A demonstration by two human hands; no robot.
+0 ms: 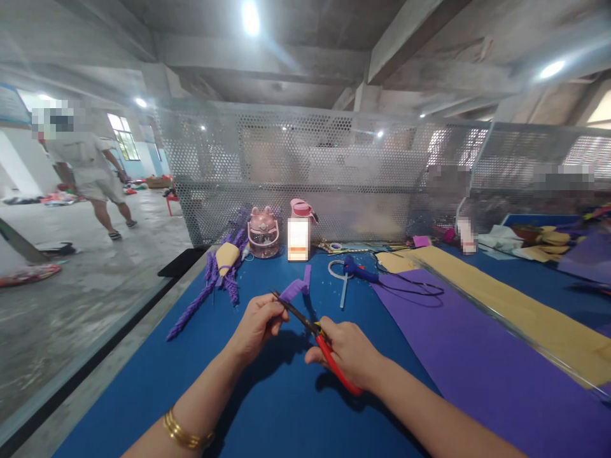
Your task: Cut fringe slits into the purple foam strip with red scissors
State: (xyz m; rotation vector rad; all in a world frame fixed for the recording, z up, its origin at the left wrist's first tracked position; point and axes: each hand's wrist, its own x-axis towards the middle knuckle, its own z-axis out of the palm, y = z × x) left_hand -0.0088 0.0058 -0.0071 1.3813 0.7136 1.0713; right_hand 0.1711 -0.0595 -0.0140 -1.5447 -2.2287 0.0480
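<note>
Evidently, at far left, a person in light clothing [88, 165] stands on the concrete floor [147, 219], well apart from the blue bench [157, 394]. A flat black object [181, 262] lies at the bench's left edge. Just right of it are purple braided stems [191, 320], with a yellow piece [227, 257] lying over them. The left wrist carries gold bangles [175, 430]. The left hand [262, 318] is pinched on the lower end of a bent purple strip [296, 287], which is held above the bench, nearer its left side. Beyond stand a pink container with two ears [263, 232] and a pink-lidded bottle [298, 238]. The right hand [351, 353] grips red-handled scissors [329, 359], their dark blades pointing up-left to the left fingertips and the strip's end; whether they bite the strip cannot be told. Farther right lie a pale ring [335, 275], a light-blue stick [344, 292] and a blue corded tool [365, 273], its black cable looping over a large purple sheet [458, 343]. Beside that sheet, a long yellow sheet [506, 299] extends rightward.
</note>
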